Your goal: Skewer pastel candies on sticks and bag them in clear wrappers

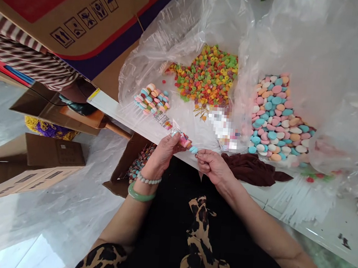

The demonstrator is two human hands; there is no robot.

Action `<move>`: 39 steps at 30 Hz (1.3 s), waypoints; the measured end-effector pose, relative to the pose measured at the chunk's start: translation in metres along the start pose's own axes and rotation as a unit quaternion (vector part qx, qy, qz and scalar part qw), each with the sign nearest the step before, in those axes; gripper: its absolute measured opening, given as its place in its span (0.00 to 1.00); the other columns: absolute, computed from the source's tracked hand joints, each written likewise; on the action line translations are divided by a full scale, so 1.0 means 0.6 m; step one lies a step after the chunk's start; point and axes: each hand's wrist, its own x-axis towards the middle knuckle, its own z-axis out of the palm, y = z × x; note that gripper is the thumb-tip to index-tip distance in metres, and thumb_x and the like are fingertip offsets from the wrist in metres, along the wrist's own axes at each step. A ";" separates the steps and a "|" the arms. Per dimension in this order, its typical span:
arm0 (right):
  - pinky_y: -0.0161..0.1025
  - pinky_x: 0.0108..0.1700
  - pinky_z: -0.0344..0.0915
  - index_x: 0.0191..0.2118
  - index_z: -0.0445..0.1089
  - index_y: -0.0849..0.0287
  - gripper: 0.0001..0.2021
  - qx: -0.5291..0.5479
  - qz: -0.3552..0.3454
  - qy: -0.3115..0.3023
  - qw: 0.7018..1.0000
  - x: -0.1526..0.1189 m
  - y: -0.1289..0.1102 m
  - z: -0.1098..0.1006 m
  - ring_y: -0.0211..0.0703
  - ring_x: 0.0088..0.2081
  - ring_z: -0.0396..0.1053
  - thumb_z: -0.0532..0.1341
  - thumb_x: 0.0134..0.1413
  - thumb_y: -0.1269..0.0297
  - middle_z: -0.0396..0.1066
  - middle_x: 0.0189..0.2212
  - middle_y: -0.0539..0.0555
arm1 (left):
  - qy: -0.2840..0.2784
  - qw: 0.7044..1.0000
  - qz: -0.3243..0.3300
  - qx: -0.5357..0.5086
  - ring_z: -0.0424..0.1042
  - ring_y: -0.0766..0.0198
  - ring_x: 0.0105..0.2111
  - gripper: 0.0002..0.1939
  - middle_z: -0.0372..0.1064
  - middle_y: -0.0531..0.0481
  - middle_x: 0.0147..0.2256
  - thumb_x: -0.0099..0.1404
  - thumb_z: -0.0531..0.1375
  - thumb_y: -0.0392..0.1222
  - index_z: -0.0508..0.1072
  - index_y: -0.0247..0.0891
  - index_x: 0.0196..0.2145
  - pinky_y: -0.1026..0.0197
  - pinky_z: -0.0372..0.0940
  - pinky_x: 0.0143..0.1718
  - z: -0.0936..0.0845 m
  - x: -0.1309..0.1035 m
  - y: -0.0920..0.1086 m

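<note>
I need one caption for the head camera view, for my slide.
Left hand and right hand hold a row of small colourful pieces near heaps of multicoloured rings and pastel ovals.

A large cardboard box (82, 23) printed with handling symbols is seen at the upper left, and a person in striped clothing (24, 49) is partly hidden by it. Below, a yellow-and-purple bundle (51, 129) is partly covered by an open carton (55, 151) on the floor (95, 148). A crumpled dark brown cloth (250, 168) is laid along the near edge of the table (314, 231).
</note>
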 end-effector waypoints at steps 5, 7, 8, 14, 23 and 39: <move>0.34 0.27 0.52 0.24 0.70 0.58 0.06 -0.244 -0.225 0.101 0.938 -0.002 0.000 0.013 0.34 0.25 0.55 0.63 0.44 0.62 0.60 0.20 0.45 | 0.031 0.998 0.030 0.055 0.75 0.61 0.28 0.21 0.75 0.46 0.27 0.55 0.67 0.58 0.76 0.34 0.28 0.57 0.70 0.41 0.014 -0.009 0.003; 0.35 0.30 0.54 0.24 0.69 0.57 0.06 -0.279 -0.256 0.097 0.920 -0.004 0.001 0.018 0.36 0.28 0.57 0.62 0.45 0.62 0.61 0.21 0.46 | 0.024 0.998 0.030 0.046 0.73 0.62 0.27 0.22 0.74 0.48 0.26 0.55 0.66 0.60 0.75 0.35 0.27 0.58 0.70 0.38 0.026 -0.013 -0.001; 0.35 0.30 0.54 0.24 0.69 0.57 0.07 -0.270 -0.250 0.091 0.926 -0.005 0.001 0.020 0.36 0.27 0.56 0.62 0.46 0.61 0.61 0.21 0.46 | 0.017 0.999 0.025 0.043 0.73 0.63 0.26 0.23 0.74 0.48 0.25 0.55 0.65 0.61 0.75 0.35 0.26 0.59 0.70 0.37 0.030 -0.015 -0.003; 0.33 0.21 0.39 0.23 0.69 0.59 0.08 -0.088 -0.137 0.064 0.985 -0.008 -0.008 0.015 0.29 0.19 0.45 0.66 0.40 0.61 0.54 0.16 0.44 | -0.051 0.997 -0.053 0.008 0.77 0.58 0.29 0.24 0.77 0.43 0.33 0.54 0.67 0.60 0.77 0.34 0.35 0.54 0.71 0.39 0.006 -0.012 0.003; 0.29 0.19 0.35 0.23 0.69 0.62 0.10 -0.029 -0.029 -0.004 0.999 -0.009 -0.009 0.015 0.25 0.17 0.44 0.69 0.36 0.64 0.57 0.15 0.44 | 0.028 0.981 0.009 -0.194 0.76 0.60 0.36 0.16 0.74 0.49 0.33 0.66 0.59 0.54 0.73 0.38 0.41 0.52 0.69 0.48 0.014 0.020 0.030; 0.24 0.16 0.37 0.26 0.64 0.62 0.10 0.094 0.083 -0.074 0.989 0.001 -0.017 -0.021 0.22 0.15 0.40 0.67 0.40 0.70 0.57 0.17 0.42 | 0.072 0.978 0.011 -0.196 0.77 0.59 0.35 0.12 0.73 0.48 0.30 0.69 0.57 0.48 0.70 0.35 0.37 0.53 0.70 0.44 0.004 0.020 0.014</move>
